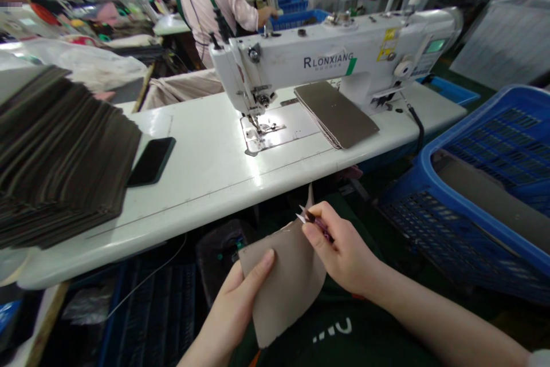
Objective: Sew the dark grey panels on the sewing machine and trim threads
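Note:
A grey-beige fabric panel (286,281) is in my left hand (247,292), the thumb lying on its face and the fingers behind it. My right hand (339,247) grips small thread snips (320,225), their pointed blades slightly apart at the panel's upper edge. Both hands are in front of the table's near edge, above my lap. Beyond them stands a white sewing machine (301,58) with its needle area lit. Similar panels (339,112) lie in a small pile on the machine bed, to the right of the needle.
A tall stack of dark panels (64,161) stands on the table (206,166) at the left, beside a black phone (152,161). A blue basket (481,195) holding panels is at the right. Behind the machine a person (215,6) stands near blue bins (296,19).

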Motion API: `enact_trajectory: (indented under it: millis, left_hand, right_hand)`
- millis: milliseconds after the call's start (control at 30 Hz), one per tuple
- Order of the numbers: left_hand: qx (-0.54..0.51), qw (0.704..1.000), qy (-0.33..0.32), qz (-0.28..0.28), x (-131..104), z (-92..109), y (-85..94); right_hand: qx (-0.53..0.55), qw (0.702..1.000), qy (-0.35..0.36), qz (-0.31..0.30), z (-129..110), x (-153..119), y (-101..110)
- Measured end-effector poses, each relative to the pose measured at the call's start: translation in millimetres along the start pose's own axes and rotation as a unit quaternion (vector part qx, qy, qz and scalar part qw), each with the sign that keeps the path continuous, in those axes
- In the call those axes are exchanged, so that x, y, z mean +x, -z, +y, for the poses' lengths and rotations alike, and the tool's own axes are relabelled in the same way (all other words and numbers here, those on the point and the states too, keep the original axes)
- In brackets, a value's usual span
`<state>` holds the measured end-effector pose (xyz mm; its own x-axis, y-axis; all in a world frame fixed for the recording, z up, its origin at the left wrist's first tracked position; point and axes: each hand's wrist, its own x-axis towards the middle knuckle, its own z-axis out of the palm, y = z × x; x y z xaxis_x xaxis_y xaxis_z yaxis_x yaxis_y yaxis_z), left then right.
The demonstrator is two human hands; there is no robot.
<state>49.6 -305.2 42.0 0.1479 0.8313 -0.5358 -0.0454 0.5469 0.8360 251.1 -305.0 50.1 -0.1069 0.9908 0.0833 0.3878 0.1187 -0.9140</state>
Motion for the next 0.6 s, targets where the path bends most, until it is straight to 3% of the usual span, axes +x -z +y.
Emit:
enact_trajectory:
  millis: [67, 100, 167, 233, 367, 500, 600]
  left_hand:
    - [0.108, 0.986, -0.107, -0.062, 4.2, 3.7, 9.3]
    - [0.175, 0.965, -0.173, -0.088, 6.2, 6.3, 13.5]
    - [0.294, 0.905, -0.29, -0.106, 9.3, 11.4, 19.3]
    - [0.365, 0.852, -0.365, -0.09, 11.3, 13.8, 20.7]
    - [0.412, 0.781, -0.467, -0.053, 13.5, 5.8, 17.4]
    - [0.407, 0.695, -0.593, -0.004, 13.8, -6.4, 18.7]
    - [0.407, 0.646, -0.646, -0.008, 12.9, -8.8, 21.8]
  right_hand:
    - [0.006, 1.0, -0.006, -0.014, 1.0, 2.3, 2.2]
    - [0.0, 0.999, -0.003, -0.032, 2.4, 3.6, 2.8]
    - [-0.023, 0.997, 0.005, -0.068, 6.9, 5.7, 2.2]
    - [-0.04, 0.996, 0.008, -0.083, 12.4, 6.6, -0.5]
    - [-0.038, 0.997, -0.003, -0.074, 19.6, 4.8, -5.1]
    - [-0.028, 0.997, -0.029, -0.063, 15.2, -2.2, 3.4]
    - [-0.032, 0.993, -0.055, -0.096, 8.8, -12.1, 13.4]
